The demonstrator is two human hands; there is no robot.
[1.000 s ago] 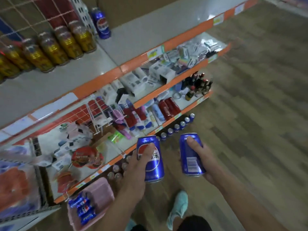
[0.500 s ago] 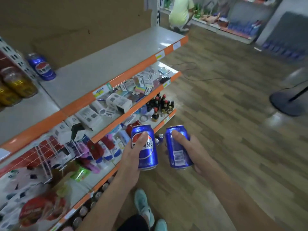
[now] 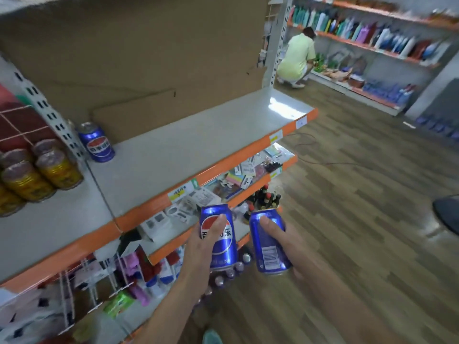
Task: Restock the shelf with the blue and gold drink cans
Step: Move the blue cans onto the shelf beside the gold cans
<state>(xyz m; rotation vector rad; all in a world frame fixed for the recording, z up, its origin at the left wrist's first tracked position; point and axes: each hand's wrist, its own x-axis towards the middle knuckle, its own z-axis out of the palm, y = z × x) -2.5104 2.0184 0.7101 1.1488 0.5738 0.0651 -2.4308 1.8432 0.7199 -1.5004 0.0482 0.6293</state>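
1. Forearms come up from the bottom edge side by side, both held low in front of the shelving. My left hand (image 3: 202,249) and my right hand (image 3: 291,247) are at about the same height.
2. My left fingers are curled round a blue can (image 3: 223,254), with the thumb lying up its logo face. The other fingertips are hidden behind it.
3. My right fingers wrap a second blue can (image 3: 269,254) from behind, with the thumb laid over its upper front. Its barcode faces me below the thumb, and it leans a little to the left.
4. The two cans stand just beside each other between my thumbs. I cannot tell whether they touch.
5. Up and left of my left fingers lies the grey top shelf (image 3: 198,145) with its orange edge. One blue can (image 3: 96,142) stands upright at its back left corner, well apart from both hands.
6. Further left, past a perforated upright, gold cans (image 3: 42,172) stand packed together on the neighbouring shelf.
7. Just beyond my fingertips the lower shelves hold small packaged goods and a cluster of dark bottles (image 3: 265,198).
8. Far beyond my right fingers a person in a light green top (image 3: 296,55) crouches at another shelf across the wooden floor (image 3: 360,194).
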